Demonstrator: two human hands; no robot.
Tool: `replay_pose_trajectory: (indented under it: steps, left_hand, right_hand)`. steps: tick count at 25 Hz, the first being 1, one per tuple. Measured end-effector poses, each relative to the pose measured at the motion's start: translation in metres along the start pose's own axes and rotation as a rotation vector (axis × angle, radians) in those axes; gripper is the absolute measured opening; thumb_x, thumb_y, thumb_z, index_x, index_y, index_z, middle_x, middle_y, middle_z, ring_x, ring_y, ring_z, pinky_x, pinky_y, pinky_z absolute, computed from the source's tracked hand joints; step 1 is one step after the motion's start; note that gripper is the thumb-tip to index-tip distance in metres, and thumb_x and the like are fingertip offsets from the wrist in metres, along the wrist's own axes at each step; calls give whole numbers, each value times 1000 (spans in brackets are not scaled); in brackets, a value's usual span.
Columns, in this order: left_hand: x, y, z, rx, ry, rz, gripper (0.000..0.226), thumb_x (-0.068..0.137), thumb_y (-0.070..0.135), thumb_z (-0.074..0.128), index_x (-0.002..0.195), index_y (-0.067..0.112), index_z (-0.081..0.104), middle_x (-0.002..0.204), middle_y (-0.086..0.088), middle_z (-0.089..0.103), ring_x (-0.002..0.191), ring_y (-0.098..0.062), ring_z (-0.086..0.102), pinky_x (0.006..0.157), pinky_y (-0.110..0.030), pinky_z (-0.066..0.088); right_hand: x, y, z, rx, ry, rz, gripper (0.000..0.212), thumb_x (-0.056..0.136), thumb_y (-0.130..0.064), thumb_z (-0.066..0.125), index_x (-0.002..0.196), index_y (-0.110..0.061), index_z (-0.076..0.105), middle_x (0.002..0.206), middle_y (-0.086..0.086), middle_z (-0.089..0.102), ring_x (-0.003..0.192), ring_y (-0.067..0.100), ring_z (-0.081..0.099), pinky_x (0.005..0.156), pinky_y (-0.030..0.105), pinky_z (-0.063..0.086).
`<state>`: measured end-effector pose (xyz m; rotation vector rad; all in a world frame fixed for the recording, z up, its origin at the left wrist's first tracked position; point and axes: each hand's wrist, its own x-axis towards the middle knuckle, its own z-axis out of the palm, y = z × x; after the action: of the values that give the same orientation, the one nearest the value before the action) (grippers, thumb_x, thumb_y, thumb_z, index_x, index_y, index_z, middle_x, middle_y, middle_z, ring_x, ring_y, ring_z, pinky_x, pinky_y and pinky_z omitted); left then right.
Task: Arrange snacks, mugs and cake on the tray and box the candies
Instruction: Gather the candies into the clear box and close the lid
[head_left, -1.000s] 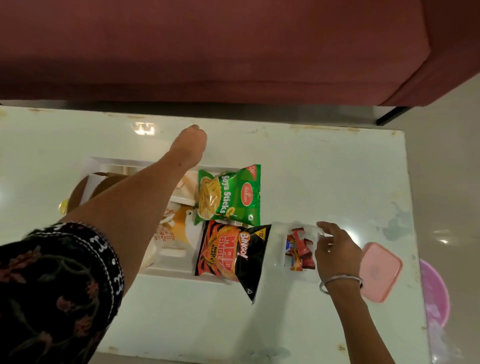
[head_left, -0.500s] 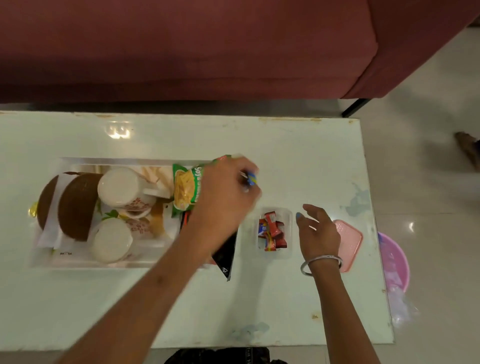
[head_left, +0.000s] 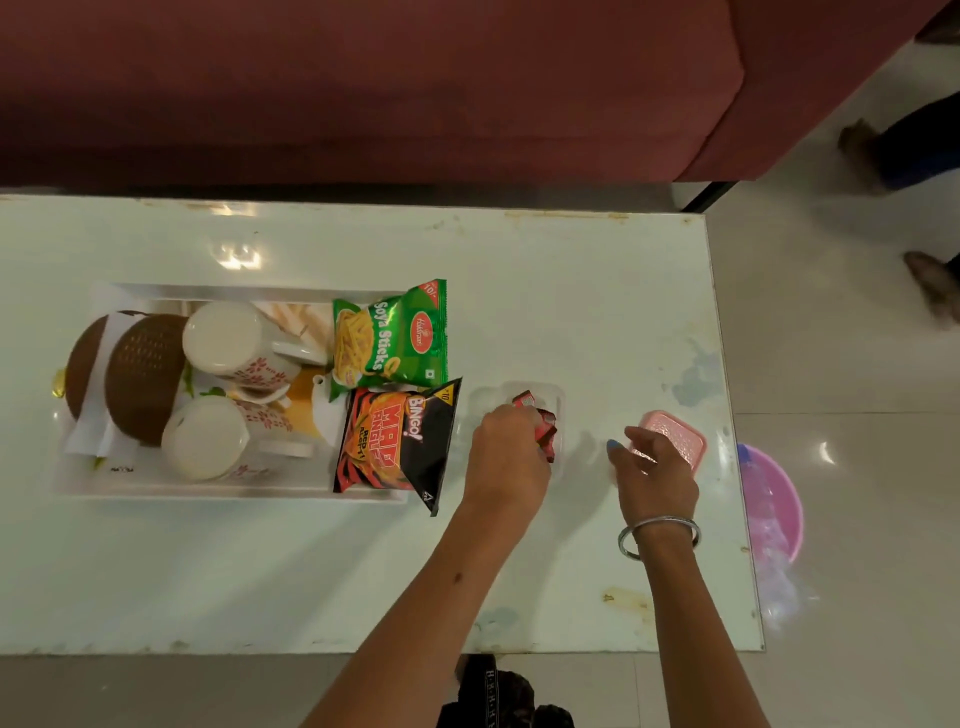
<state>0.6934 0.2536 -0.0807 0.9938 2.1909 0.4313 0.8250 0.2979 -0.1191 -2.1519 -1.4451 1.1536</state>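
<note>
Red candies (head_left: 540, 421) were pinched over the clear box (head_left: 556, 395) by the left hand (head_left: 506, 457); the pink lid (head_left: 675, 441) was touched by the loosely open right hand (head_left: 657, 475).

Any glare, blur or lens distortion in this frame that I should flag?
Head view: ceiling-light glare on the table near the tray and on the floor right of the pink basin; feet at the right edge are motion-blurred; wide-angle lens bows the table edges; snack packs' print stays legible.
</note>
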Motion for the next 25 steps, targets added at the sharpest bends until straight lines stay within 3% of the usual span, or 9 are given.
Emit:
replay_pose_trajectory:
  steps: [3, 6, 10, 13, 18, 22, 25]
  left_hand:
    - [-14, -8, 2, -172, 126, 83, 27, 84, -1, 53, 106, 9, 65, 112, -9, 64, 102, -22, 61, 91, -27, 48]
    - [-34, -16, 10, -261, 186, 134, 37, 85, -4, 47, 117, 10, 58, 124, -8, 57, 115, -20, 55, 97, -27, 47]
    - [-43, -25, 23, -262, 138, 69, 50, 90, 1, 44, 137, 15, 36, 150, -1, 30, 140, -12, 26, 108, -20, 30]
    - [-43, -28, 26, -337, 125, 11, 57, 91, 1, 41, 143, 16, 24, 154, 0, 23, 143, -12, 18, 106, -14, 19]
    - [-38, -32, 34, -554, 139, -196, 57, 91, -3, 35, 145, 10, 22, 151, -4, 31, 139, -14, 29, 105, -11, 21]
    - [-36, -40, 41, -638, 112, -312, 53, 87, -9, 32, 138, 7, 38, 139, -10, 48, 121, -15, 49, 92, -10, 32]
    - [-36, -47, 43, -711, 93, -327, 53, 86, -13, 32, 132, 9, 47, 131, -8, 55, 122, -20, 51, 98, -22, 39]
  right_hand:
    - [12, 13, -1, -228, 161, 30, 64, 74, -32, 74, 127, -9, 48, 132, 21, 47, 117, 40, 48, 93, 40, 42]
    - [24, 20, 2, -435, 111, 150, 87, 68, -46, 76, 136, -16, 31, 139, 23, 30, 123, 44, 35, 99, 52, 37]
    - [30, 18, 7, -603, 28, 117, 75, 74, -46, 70, 132, -18, 32, 123, 24, 39, 113, 41, 40, 90, 51, 43]
    - [30, 10, 1, -481, 13, 144, 85, 68, -40, 75, 135, -17, 27, 124, 24, 42, 115, 42, 41, 91, 51, 41]
    - [-8, -35, 18, -198, -52, -92, 94, 52, -49, 70, 132, -19, 30, 118, 19, 52, 107, 39, 52, 83, 40, 44]
    - [-35, -51, 48, -391, -110, -248, 86, 54, -48, 74, 124, -18, 35, 114, 12, 50, 105, 34, 48, 76, 34, 39]
    - [-39, -47, 59, -529, -94, -241, 86, 53, -47, 74, 123, -18, 34, 118, 10, 47, 108, 32, 45, 78, 39, 44]
